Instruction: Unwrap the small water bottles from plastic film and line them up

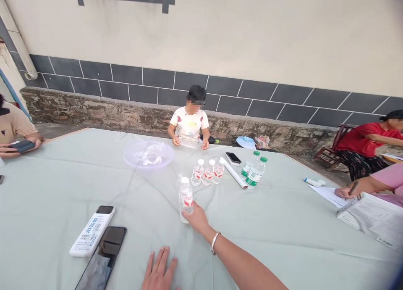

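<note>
My right hand (197,217), with a silver bangle at the wrist, is wrapped round the lower part of a clear water bottle (186,196) with a white cap and a red-and-white label. The bottle is upright; whether its base touches the table I cannot tell. Just behind it stand three similar small bottles (208,173) in a row. My left hand (159,271) lies flat on the tablecloth near the bottom edge, fingers stretched out and holding nothing. To its left are a dark smartphone (102,256) and a white phone-shaped thing with blue print (92,232).
Two green-capped bottles (255,172), a white roll (235,173) and another phone (233,158) lie beyond. A purple-rimmed tray (129,154) bears clear plastic. At right are a box (374,220) and a writing person's hand (346,192). Other people sit around the table.
</note>
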The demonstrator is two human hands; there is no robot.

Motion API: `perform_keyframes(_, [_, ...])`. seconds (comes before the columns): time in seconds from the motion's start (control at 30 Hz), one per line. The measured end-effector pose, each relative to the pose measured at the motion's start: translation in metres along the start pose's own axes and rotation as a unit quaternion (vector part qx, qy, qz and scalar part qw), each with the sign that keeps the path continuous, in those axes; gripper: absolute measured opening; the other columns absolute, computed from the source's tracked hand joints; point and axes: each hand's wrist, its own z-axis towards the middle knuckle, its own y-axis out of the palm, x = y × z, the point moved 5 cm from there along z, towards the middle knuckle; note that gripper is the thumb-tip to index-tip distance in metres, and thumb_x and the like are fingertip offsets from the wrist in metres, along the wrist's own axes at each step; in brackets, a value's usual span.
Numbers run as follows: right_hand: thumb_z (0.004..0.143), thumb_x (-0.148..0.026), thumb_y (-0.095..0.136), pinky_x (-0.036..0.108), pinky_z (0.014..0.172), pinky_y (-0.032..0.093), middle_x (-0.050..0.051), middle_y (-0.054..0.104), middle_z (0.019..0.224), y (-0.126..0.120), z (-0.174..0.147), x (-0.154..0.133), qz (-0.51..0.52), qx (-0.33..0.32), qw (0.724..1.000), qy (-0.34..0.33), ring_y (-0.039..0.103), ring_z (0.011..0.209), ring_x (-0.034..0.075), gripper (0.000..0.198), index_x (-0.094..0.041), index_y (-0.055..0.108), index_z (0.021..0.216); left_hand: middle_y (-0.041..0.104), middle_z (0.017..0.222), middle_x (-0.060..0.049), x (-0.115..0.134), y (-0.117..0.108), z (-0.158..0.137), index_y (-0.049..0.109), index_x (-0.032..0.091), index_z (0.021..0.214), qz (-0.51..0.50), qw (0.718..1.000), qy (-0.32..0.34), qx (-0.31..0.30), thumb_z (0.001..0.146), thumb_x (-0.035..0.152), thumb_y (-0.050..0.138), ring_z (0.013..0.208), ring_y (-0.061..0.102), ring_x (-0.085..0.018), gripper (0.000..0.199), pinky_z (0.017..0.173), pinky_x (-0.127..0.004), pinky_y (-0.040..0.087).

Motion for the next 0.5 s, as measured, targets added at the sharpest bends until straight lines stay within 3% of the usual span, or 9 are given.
perform_keyframes(0.1, [0.067, -0.029, 0.059, 0.029, 0.069, 0.045, 0.004, 0.071, 0.085, -0.004, -0.064, 0.02, 0.035, -0.088, 0.995, 0.028, 0.065, 0.082, 0.024, 0.019, -0.019, 0.062, 0.083, 0.05, 0.14, -0.011, -0.002, -0.013, 0.002, 0.063, 0.025, 0.122, -0.059, 0.995, -0.06, -0.049, 0.078, 0.043, 0.056, 0.129, 0.045, -0.031, 0.048, 0.108, -0.048, 0.033])
perform_keyframes(0.2, [0.069, -0.031, 0.055, 0.028, 0.067, 0.046, 0.002, 0.07, 0.078, -0.002, -0.117, 0.035, 0.067, -0.107, 0.989, 0.082, 0.065, 0.08, 0.024, 0.014, -0.019, 0.062, 0.072, 0.058, 0.131, -0.013, 0.016, -0.031, 0.0, 0.064, 0.019, 0.118, -0.147, 0.979, -0.138, 0.013, 0.084, 0.039, 0.042, 0.124, 0.05, -0.027, 0.045, 0.107, -0.043, 0.036])
perform_keyframes(0.27, [0.071, -0.035, 0.056, 0.028, 0.066, 0.046, 0.002, 0.071, 0.077, -0.001, -0.145, 0.036, 0.075, -0.098, 0.987, 0.105, 0.066, 0.08, 0.025, 0.017, -0.02, 0.064, 0.071, 0.062, 0.123, -0.012, 0.036, -0.04, -0.002, 0.062, 0.017, 0.116, -0.24, 0.952, -0.186, 0.035, 0.087, 0.041, 0.034, 0.113, 0.057, -0.023, 0.047, 0.1, -0.037, 0.042])
perform_keyframes(0.4, [0.08, -0.051, 0.051, 0.028, 0.07, 0.047, 0.005, 0.072, 0.087, 0.0, -0.187, 0.021, 0.082, -0.108, 0.987, 0.081, 0.066, 0.082, 0.024, 0.037, -0.021, 0.07, 0.087, 0.067, 0.102, -0.008, 0.078, -0.057, -0.003, 0.049, 0.018, 0.118, -0.362, 0.889, -0.278, -0.035, 0.089, 0.046, 0.028, 0.087, 0.064, -0.016, 0.045, 0.08, -0.027, 0.048])
perform_keyframes(0.5, [0.082, -0.055, 0.047, 0.03, 0.069, 0.046, 0.01, 0.072, 0.085, 0.0, -0.207, 0.017, 0.026, -0.115, 0.99, 0.081, 0.066, 0.079, 0.024, 0.044, -0.017, 0.069, 0.082, 0.068, 0.087, -0.006, 0.094, -0.074, -0.002, 0.046, 0.02, 0.106, -0.319, 0.893, -0.306, -0.082, 0.086, 0.05, 0.036, 0.081, 0.065, -0.019, 0.038, 0.07, -0.029, 0.046])
